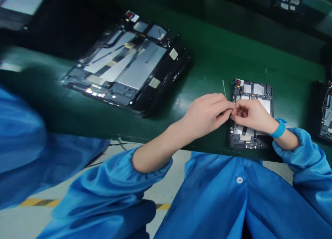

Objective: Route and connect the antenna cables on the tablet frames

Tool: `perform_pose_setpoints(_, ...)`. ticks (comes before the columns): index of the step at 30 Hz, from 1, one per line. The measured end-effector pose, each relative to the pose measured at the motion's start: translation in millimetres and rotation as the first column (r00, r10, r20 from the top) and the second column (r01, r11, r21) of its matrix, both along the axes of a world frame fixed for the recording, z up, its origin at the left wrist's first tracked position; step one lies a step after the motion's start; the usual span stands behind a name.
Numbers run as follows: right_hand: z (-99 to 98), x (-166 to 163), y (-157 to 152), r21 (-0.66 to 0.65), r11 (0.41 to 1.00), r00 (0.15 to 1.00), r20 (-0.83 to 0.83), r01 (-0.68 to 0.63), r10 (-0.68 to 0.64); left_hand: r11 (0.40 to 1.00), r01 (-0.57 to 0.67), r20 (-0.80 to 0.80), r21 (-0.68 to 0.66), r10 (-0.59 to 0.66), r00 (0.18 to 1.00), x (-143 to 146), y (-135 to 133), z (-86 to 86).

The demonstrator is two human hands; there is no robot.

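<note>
Two bare hands, the left hand (207, 114) and the right hand (251, 113), meet with fingertips drawn into close pinches; whether they have hold of some small part, I cannot tell, because the fingers hide it. A thin pale strand (224, 89) rises just behind the left hand, and its lower end is also hidden. The opened device (247, 137) lies flat below the right hand, which is the nearer one, while the pinch is above its left long edge. Its long axis runs from near to far, and its near short edge is close to the front border of the green table (207, 76). Green surface extends leftward, up to the stack of similar devices (129, 66), and also beyond the far edge; on the right, another device (327, 120) is well apart.
</note>
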State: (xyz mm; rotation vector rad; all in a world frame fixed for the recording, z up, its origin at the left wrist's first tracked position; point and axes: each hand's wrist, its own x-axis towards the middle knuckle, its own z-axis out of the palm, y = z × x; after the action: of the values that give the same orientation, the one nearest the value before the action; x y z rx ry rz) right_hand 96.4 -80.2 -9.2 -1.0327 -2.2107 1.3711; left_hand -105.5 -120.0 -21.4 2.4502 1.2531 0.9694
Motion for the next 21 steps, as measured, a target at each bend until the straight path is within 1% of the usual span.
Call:
perform_pose_setpoints(2,-0.2,3,1,-0.003,1.0,0.999,-0.025,-0.025,0.025,0.999,0.012,0.037,0.03,-0.013,0.999,3,-3,2.7)
perform_pose_setpoints(5,1.7,8,3,0.043,0.997,0.998,-0.004,-0.059,0.059,1.0,-0.008,0.108,-0.001,0.008,0.994,7,-5,0.4)
perform_pose_setpoints(7,3.6,14,6,0.079,0.992,0.995,0.039,-0.098,0.095,0.996,-0.053,0.217,-0.072,0.068,0.974,10,-7,-5.0)
perform_pose_setpoints(9,4.3,23,10,0.102,0.985,0.988,0.093,-0.136,0.127,0.973,-0.12,0.349,-0.196,0.183,0.919,13,-11,-12.8)
perform_pose_setpoints(10,3.6,28,12,0.116,0.982,0.984,0.118,-0.15,0.136,0.95,-0.133,0.402,-0.281,0.243,0.883,14,-14,-17.3)
perform_pose_setpoints(12,-0.2,34,17,0.158,0.974,0.98,0.144,-0.163,0.14,0.875,-0.086,0.456,-0.477,0.33,0.826,17,-20,-26.1)
perform_pose_setpoints(14,-6.8,36,20,0.226,0.959,0.981,0.139,-0.168,0.139,0.759,0.028,0.461,-0.65,0.365,0.809,20,-25,-33.3)
perform_pose_setpoints(15,-10.7,34,21,0.269,0.948,0.982,0.13,-0.17,0.139,0.697,0.083,0.459,-0.713,0.373,0.807,22,-27,-36.0)
perform_pose_setpoints(16,-14.5,31,23,0.31,0.935,0.982,0.125,-0.172,0.139,0.642,0.127,0.459,-0.756,0.382,0.802,24,-29,-37.9)
perform_pose_setpoints(17,-18.2,28,25,0.346,0.922,0.983,0.124,-0.173,0.138,0.6,0.158,0.462,-0.785,0.395,0.794,25,-30,-39.2)
perform_pose_setpoints(18,-21.5,25,27,0.373,0.911,0.983,0.127,-0.174,0.136,0.57,0.18,0.469,-0.802,0.412,0.781,27,-30,-40.1)
perform_pose_setpoints(21,-27.8,18,35,0.399,0.901,0.982,0.145,-0.172,0.123,0.529,0.211,0.491,-0.822,0.47,0.733,31,-30,-41.4)
